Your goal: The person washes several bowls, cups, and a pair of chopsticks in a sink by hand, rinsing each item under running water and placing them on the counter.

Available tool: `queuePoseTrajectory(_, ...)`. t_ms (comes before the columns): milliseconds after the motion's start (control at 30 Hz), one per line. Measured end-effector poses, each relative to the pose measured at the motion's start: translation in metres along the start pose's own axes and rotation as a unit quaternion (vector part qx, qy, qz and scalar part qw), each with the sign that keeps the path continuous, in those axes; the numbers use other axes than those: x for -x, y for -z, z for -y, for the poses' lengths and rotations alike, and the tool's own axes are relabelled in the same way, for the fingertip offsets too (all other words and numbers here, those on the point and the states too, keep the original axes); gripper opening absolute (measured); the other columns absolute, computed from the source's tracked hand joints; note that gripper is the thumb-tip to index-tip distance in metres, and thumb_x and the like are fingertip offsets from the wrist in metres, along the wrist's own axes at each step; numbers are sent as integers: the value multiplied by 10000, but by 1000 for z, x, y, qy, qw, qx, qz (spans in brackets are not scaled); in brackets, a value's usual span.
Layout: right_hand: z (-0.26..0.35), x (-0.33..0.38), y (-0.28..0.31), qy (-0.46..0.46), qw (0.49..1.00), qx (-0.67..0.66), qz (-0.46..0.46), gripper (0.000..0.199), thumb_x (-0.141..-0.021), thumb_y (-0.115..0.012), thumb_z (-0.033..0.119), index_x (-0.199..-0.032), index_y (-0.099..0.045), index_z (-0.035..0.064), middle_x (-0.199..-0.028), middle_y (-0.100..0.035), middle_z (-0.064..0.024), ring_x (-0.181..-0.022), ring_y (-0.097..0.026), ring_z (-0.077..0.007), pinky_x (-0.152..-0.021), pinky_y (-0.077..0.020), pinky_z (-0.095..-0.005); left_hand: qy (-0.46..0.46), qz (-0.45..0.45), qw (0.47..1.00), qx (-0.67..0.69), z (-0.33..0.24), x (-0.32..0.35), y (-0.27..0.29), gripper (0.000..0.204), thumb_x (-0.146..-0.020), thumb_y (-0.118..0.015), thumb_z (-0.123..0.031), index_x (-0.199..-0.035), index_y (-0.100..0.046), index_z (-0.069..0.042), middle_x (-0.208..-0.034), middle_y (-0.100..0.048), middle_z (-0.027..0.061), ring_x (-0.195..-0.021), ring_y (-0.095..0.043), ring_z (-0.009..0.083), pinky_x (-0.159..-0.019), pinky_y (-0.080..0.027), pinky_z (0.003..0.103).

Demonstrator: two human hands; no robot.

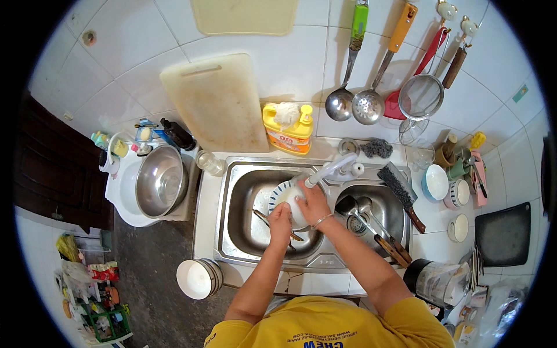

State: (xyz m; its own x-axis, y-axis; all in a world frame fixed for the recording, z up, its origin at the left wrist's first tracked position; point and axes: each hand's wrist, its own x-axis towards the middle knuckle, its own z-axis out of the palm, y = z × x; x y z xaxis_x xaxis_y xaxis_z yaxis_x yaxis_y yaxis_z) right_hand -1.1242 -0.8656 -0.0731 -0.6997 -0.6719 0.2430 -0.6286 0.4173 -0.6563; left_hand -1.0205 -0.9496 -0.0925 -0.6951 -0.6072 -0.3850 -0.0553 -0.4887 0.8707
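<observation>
Over the left basin (pixel 235 200), a white bowl (pixel 297 216) sits between my two hands, under the faucet (pixel 325 172). My left hand (pixel 281 221) grips its near left side with fingers closed. Against its right side, my right hand (pixel 314 204) is curled, and a bracelet circles that wrist. Just beyond my left hand shows another white bowl with blue stripes (pixel 279 192). Chopsticks (pixel 261 217) lie in the basin, partly hidden under my left hand. The bowl's underside and some fingertips are out of sight.
Ladles with dark handles (pixel 371 223) rest in the right basin; a cleaver (pixel 397 185) lies across its far right corner. Stacked bowls (pixel 200 279) stand at the counter's front left edge. Behind the sink are a yellow detergent jug (pixel 288 136) and a cutting board (pixel 217 104).
</observation>
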Motion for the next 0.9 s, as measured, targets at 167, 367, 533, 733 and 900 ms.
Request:
queuePoseTrajectory(167,34,61,-10,12,999,35,20,488,-799,-503,167,-1262,-402,49,-1330,-330,-181,-1237,-281,-340,-1025,-191,-456,115,-85,949,280,-1,-9,-1,171,-906,-417,-140,-971,-507,-10,-916,-550,82,-852,-539,204,-755,-448,331)
queuePoseTrajectory(367,-26,52,-35,-155,936,-305,-83,427,-842,-477,152,-1242,-413,20,-1304,-373,-153,-1203,-344,-310,-1039,-196,-378,186,-88,878,433,18,-9,23,307,-936,-348,-216,-1169,-432,-33,-1184,-500,114,-1085,-487,279,-973,-340,460)
queuePoseTrajectory(533,-27,4,-5,-50,946,-319,32,360,-842,-497,214,-1170,-514,65,-1252,-445,-122,-1120,-443,-283,-1001,-259,-382,118,12,928,354,7,-3,18,268,-927,-384,-195,-1127,-473,-41,-1126,-540,96,-1044,-513,244,-948,-366,403)
queuePoseTrajectory(733,-9,-15,17,-16,989,-92,115,322,-840,-523,276,-1119,-557,119,-1162,-529,-96,-1073,-476,-272,-950,-329,-360,81,73,991,78,12,-10,24,208,-905,-436,-162,-1033,-523,-23,-1014,-580,69,-950,-541,183,-852,-415,328)
queuePoseTrajectory(900,-37,8,48,-380,710,-585,101,483,-830,-588,205,-1271,-406,127,-1134,-518,-3,-1067,-466,-151,-879,-405,-362,96,88,934,332,-4,5,7,340,-905,-399,-225,-1155,-459,-3,-1155,-525,105,-1075,-498,221,-943,-372,366)
